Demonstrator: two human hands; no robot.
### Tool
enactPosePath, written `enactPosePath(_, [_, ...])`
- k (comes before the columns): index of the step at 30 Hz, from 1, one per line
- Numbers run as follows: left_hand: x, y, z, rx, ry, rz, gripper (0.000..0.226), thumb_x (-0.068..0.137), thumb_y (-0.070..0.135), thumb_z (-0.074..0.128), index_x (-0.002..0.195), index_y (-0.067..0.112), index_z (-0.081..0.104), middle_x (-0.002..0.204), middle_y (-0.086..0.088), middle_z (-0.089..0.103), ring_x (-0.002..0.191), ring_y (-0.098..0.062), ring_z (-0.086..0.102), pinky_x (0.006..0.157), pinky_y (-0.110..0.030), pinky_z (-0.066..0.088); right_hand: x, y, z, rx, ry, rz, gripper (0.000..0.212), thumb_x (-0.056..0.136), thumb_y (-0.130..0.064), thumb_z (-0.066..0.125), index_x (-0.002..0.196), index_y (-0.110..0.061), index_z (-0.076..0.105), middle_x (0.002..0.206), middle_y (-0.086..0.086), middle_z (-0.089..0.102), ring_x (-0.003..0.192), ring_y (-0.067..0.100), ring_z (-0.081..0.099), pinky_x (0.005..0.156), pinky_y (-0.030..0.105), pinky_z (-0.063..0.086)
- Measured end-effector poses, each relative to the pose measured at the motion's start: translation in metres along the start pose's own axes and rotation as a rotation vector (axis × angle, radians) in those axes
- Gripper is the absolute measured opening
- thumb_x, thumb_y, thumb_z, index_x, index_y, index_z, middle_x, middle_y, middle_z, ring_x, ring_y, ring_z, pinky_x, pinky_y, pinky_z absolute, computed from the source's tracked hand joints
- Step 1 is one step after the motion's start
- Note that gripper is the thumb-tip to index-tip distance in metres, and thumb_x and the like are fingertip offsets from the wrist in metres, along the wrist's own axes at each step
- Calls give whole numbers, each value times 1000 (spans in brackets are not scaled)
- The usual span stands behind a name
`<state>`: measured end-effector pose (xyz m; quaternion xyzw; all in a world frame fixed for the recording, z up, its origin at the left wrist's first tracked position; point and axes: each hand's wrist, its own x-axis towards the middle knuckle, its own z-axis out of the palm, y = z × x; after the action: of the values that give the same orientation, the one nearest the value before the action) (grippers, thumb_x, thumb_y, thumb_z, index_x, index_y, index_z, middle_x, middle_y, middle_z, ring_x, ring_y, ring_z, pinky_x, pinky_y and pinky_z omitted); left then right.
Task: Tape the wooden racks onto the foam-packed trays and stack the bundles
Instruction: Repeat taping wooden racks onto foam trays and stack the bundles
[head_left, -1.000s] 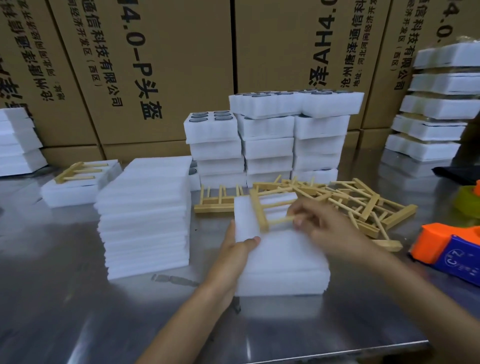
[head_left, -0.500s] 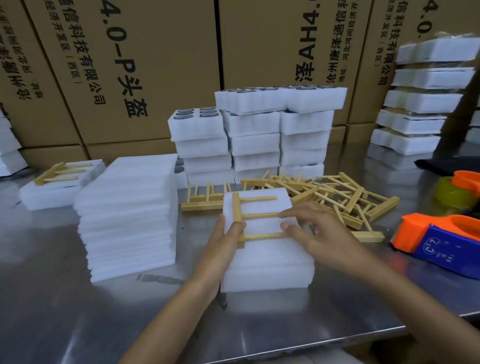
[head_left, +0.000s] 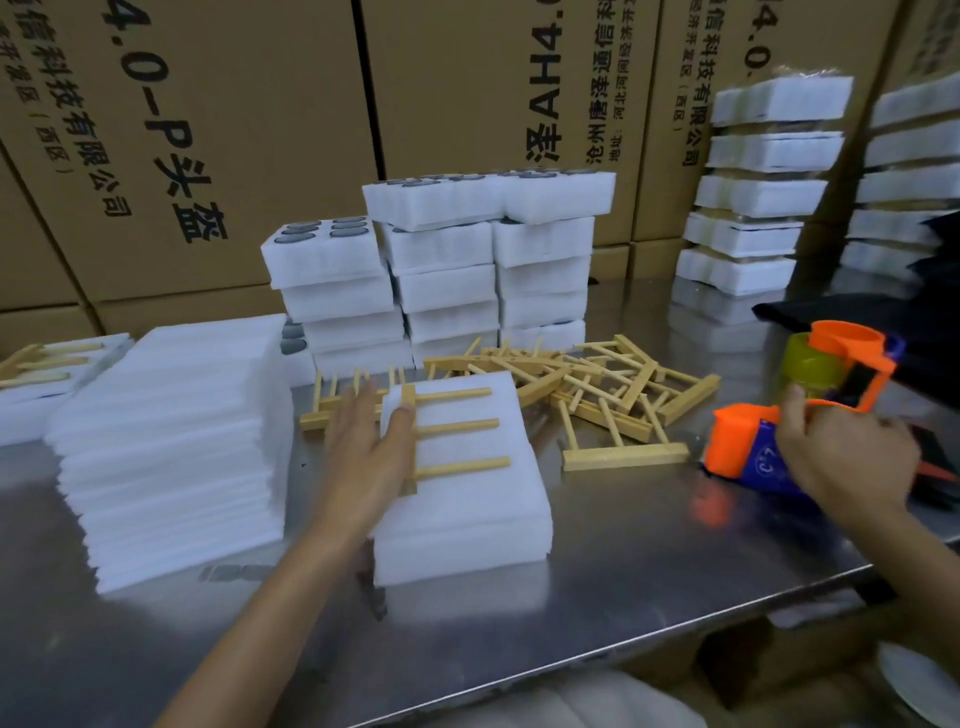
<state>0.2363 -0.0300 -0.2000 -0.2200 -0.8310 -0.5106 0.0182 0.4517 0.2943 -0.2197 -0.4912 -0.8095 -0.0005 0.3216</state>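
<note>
A wooden rack (head_left: 451, 432) lies flat on top of the foam-packed tray (head_left: 462, 483) at the middle of the steel worktop (head_left: 623, 571), its three pegs pointing right and its spine along the tray's left edge. The left hand (head_left: 370, 457) rests on that spine with fingers straight and spread, pressing the rack down rather than gripping it. The right hand (head_left: 844, 457) is well to the right, its fingers curled round the handle of an orange and blue tape dispenser (head_left: 753, 447) that carries a yellowish roll.

The step in hand looks like the change from placing the rack to taping it: the rack is seated, and no tape is visible on this bundle yet. The next move would call for bringing the dispenser across to the tray while the left hand keeps the rack from sliding on the soft foam, then running tape over rack and tray together.

Loose racks (head_left: 597, 395) lie heaped just behind the tray; a pile of foam sheets (head_left: 171, 441) stands to its left, and stacked trays (head_left: 467, 270) stand behind.

The cardboard cartons (head_left: 208, 130) at the back bear black Chinese print along with "AH4.0" and "4.0-P头盔". The dispenser's blue side has a small round mark, too blurred to read.
</note>
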Motion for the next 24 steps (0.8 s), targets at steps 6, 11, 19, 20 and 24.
enactPosePath(6, [0,30,12,87,58,299,39,102,26,49,141,27,49,153,10,37,145,-10,25,114,-27,22,18,-13,-7,134,224,-46,60,91,-25,31,56,14,59,52,36,54,50,46,58,56,35,36])
enactPosePath(11, [-9,76,36,-134,-284,316,32,98,24,56,126,36,61,127,22,61,118,3,55,100,-26,45,17,-55,-35,274,470,-316,58,95,-25,32,42,-6,45,40,18,49,36,26,42,50,24,17])
enactPosePath(19, [-17,94,31,-550,-574,148,48,79,18,54,125,25,66,116,6,73,110,-9,66,97,-29,52,-5,-135,-65,570,274,-476,54,95,-35,31,44,-17,38,39,-7,35,40,13,39,48,28,28])
enactPosePath(20, [-14,90,27,-580,-586,136,48,79,16,54,125,20,67,117,2,73,109,-11,67,93,-27,53,-6,-140,-64,578,246,-480,55,94,-36,31,44,-16,38,39,-6,36,40,14,40,49,28,28])
enactPosePath(24, [-7,77,8,-718,-626,57,44,79,8,53,118,11,72,117,-8,73,108,-18,68,85,-25,56,-10,-152,-61,653,217,-492,55,94,-36,33,41,-18,32,36,-6,34,37,12,38,48,26,24])
